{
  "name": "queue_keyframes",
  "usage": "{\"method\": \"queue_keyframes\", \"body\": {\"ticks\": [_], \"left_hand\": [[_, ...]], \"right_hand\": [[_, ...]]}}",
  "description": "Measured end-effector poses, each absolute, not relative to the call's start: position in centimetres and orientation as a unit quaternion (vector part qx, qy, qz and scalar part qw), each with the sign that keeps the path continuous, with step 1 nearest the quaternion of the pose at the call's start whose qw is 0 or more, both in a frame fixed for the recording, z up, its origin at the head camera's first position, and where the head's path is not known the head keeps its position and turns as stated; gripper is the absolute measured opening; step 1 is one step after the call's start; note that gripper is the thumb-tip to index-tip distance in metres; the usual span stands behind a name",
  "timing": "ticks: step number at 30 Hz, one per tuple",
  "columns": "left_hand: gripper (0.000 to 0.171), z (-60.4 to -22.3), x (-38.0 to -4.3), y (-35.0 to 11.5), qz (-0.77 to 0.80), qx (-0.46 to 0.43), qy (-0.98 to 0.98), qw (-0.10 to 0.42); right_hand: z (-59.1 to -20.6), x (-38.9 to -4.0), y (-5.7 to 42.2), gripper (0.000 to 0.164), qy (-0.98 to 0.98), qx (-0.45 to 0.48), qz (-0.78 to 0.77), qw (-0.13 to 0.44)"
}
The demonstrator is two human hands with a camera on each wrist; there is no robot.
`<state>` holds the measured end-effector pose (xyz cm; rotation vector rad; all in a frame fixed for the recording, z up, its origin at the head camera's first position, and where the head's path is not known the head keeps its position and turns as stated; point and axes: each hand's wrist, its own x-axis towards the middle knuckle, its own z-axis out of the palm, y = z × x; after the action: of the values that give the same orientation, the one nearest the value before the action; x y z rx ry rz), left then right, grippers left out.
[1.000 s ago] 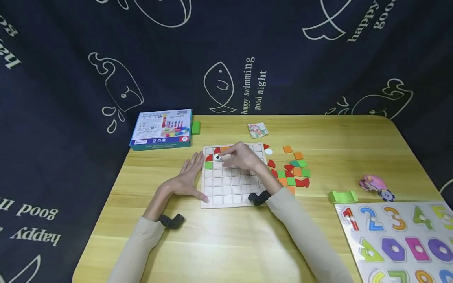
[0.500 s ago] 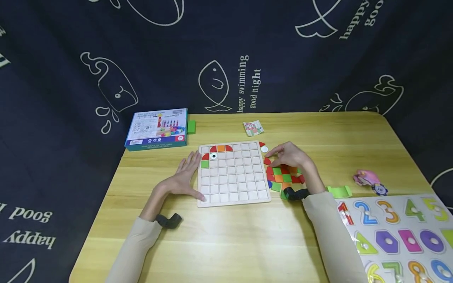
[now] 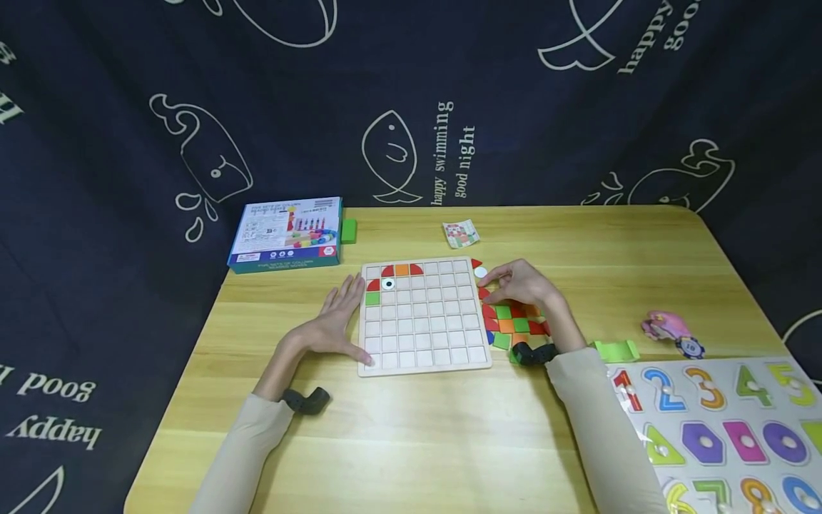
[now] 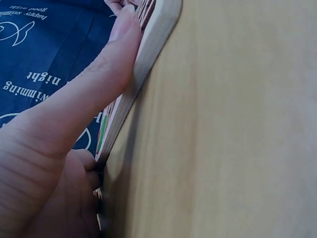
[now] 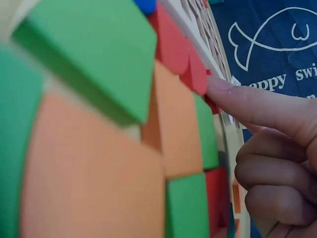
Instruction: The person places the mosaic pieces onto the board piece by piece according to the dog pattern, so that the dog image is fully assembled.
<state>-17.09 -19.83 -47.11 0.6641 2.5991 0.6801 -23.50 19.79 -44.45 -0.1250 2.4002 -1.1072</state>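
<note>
A pale wooden grid board (image 3: 420, 335) lies on the table. Its top left corner holds several red quarter-circle tiles, an orange square tile (image 3: 402, 270), a green square tile (image 3: 372, 298) and an eye disc (image 3: 388, 283). My left hand (image 3: 326, 330) rests along the board's left edge, fingers spread, thumb on the near corner; the left wrist view shows the thumb over the rim. Just off the board's right side, thumb and index finger of my right hand (image 3: 523, 282) pinch a red quarter-circle tile (image 3: 484, 293). In the right wrist view the thumb (image 5: 267, 106) reaches the red tiles.
Loose green, orange and red tiles (image 3: 506, 325) cluster under the right hand, beside a white disc (image 3: 480, 272). A pattern card (image 3: 461, 233) and a toy box (image 3: 285, 235) stand at the back. Rightward are a green block (image 3: 616, 350), a pink toy (image 3: 664, 325) and a number puzzle (image 3: 700, 428).
My right hand has left the eye disc on the board and moved right to the loose tiles, where its fingertips close in on a red tile. The left hand stays at the board's edge.
</note>
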Motion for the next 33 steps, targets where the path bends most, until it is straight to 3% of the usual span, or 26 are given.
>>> {"method": "queue_keyframes", "body": {"ticks": [15,22,27,33], "left_hand": [[0.147,-47.0,-17.0,-20.3,0.246,0.236,0.922,0.182],[0.147,-47.2,-17.0,-20.4,0.239,0.232,0.926,0.181],[0.145,-47.1,-17.0,-20.1,0.238,0.238,0.924,0.18],[0.146,-46.9,-16.9,-19.9,0.235,0.242,0.925,0.175]], "right_hand": [[-43.4,-23.4,18.4,0.028,0.903,-0.073,-0.383,0.18],[-42.1,-21.0,8.9,0.02,0.87,-0.106,-0.435,0.206],[-43.2,-19.2,1.7,0.014,0.885,-0.116,-0.409,0.188],[-44.0,-18.8,-0.4,0.016,0.897,-0.126,-0.394,0.155]]}}
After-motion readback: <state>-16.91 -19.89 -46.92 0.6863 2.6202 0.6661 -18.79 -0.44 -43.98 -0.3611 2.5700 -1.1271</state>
